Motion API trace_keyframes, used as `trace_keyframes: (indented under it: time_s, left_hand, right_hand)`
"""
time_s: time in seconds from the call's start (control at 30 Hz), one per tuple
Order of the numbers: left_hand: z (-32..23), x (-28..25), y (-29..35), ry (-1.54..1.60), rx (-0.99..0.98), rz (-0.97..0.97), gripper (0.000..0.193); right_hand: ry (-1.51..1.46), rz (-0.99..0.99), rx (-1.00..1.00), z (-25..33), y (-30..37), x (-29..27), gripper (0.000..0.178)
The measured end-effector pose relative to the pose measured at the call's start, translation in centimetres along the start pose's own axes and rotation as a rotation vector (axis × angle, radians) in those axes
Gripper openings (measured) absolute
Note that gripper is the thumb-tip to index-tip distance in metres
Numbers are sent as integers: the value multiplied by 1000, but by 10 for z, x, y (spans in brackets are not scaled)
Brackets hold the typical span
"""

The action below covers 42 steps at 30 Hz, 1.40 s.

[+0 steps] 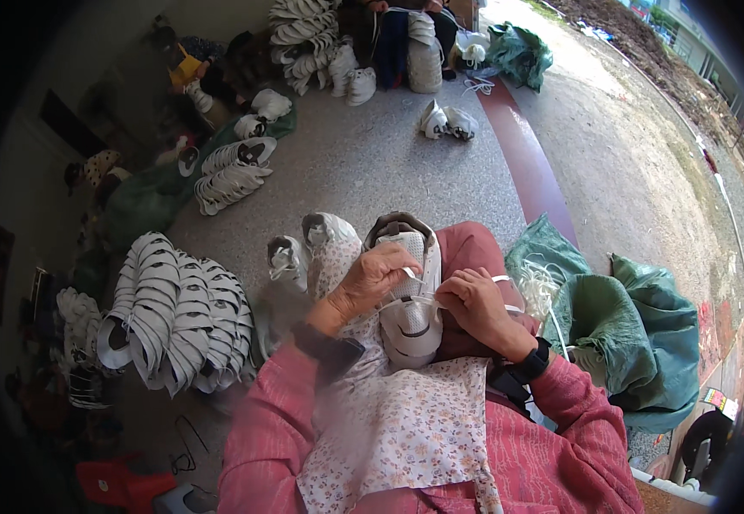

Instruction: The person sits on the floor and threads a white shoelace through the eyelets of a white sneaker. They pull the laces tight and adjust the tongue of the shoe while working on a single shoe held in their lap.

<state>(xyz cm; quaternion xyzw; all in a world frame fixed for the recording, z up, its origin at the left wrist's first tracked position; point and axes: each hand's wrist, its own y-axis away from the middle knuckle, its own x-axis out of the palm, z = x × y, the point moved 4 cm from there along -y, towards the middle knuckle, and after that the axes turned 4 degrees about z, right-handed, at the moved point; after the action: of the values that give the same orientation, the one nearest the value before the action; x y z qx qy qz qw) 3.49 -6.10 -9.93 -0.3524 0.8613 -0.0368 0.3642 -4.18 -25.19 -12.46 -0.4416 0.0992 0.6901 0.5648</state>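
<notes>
A white sneaker upper (410,338) lies on my lap, its toe toward me and its brown-lined collar pointing away. Over its left side, my left hand (378,272) pinches a white shoelace (415,276) near the eyelets. On the other side, my right hand (475,301) has its fingers closed on the lace too, and a length of it trails off to the right across my knee. Beyond my left knee stand more white shoe uppers (325,230). A bundle of loose white laces (539,287) rests beside my right knee.
Stacked white uppers (179,313) stand on the left, with another row (235,176) farther off. Green sacks (616,330) slump at my right. A pair of uppers (447,122) sits on the speckled floor ahead. People work at the back, and a red stool (119,484) is at lower left.
</notes>
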Motion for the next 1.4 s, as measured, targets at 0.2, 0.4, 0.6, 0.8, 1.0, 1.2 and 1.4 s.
trace_keyframes:
  time_s: [0.2,0.4,0.6,0.8,1.0,1.2,1.4]
  left_hand:
    - [-11,-1,2,-99,0,52,18]
    - [-22,12,4,-287,-78,-11,11]
    - [-9,17,-2,-170,-187,9,12]
    - [-17,11,-2,-178,-111,67,9]
    - [-28,7,8,-114,44,159,18]
    - [-22,9,12,-181,33,124,24]
    - [-16,13,1,-211,-69,162,19]
  right_hand:
    - [-27,7,1,5,0,0,7]
    - [-21,22,80,6,-4,10,7]
    - [-89,40,269,2,-4,24,7]
    - [190,-3,-48,26,-20,-10,22]
    - [245,346,-147,16,-38,-15,40]
    - [392,669,21,17,-60,-5,32]
    - [338,326,-193,2,-47,-3,24]
